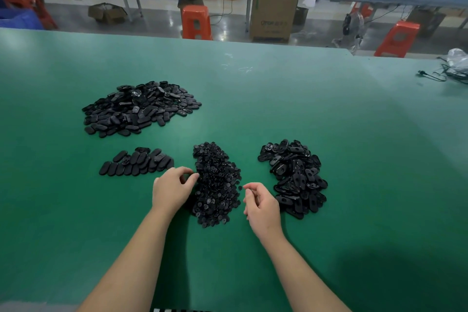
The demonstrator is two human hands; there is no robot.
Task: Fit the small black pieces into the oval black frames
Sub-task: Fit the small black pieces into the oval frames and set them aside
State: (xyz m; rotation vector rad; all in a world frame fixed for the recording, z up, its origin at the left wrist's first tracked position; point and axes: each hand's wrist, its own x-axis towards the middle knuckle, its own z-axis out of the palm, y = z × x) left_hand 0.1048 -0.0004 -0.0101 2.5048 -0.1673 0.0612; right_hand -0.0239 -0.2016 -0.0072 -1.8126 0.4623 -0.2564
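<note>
A heap of small black round pieces [216, 182] lies on the green table between my hands. My left hand [173, 189] is at the heap's left edge, thumb and forefinger closing in a pinch on a small piece there. My right hand [262, 206] hovers at the heap's right side with its fingers loosely curled and nothing in them. One stray small piece [240, 187] lies just off its forefinger tip. A pile of oval black frames [295, 177] sits to the right of that hand.
A short row of oval parts [136, 162] lies left of the heap, with a large pile of oval parts [138, 107] farther back left. Cables and a plastic bag [453, 68] lie at the table's far right. Orange stools and cardboard boxes stand beyond the table.
</note>
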